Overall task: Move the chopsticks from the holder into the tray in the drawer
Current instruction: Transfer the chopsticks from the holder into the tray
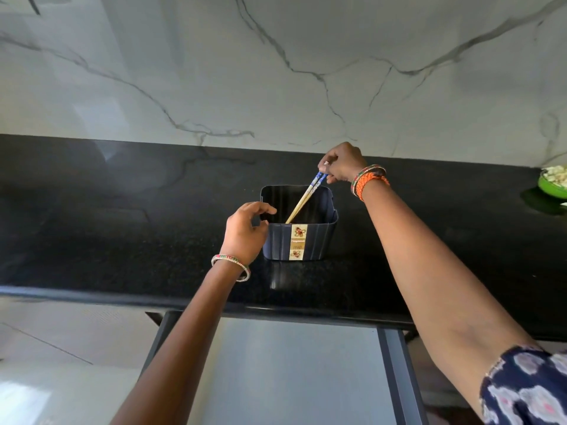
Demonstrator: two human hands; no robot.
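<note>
Wooden chopsticks (303,199), pale and slender with blue patterned tops, lean diagonally inside the holder (299,228), lower tips down within it near the front wall. Right hand (340,164) is pinched closed on their blue upper ends, above the holder's rear right corner. Holder is a dark navy plastic tub, squarish with rounded corners and ribbed walls, bearing a gold floral label strip on its front face. Left hand (245,233) is loosely curled, fingers parted, at the holder's left front corner; contact cannot be confirmed. Counter (122,225) is polished black speckled stone. Below its edge, an open drawer (395,363) with dark grey metal sides shows a smooth pale interior. Backsplash (276,65) is veined white marble.
</note>
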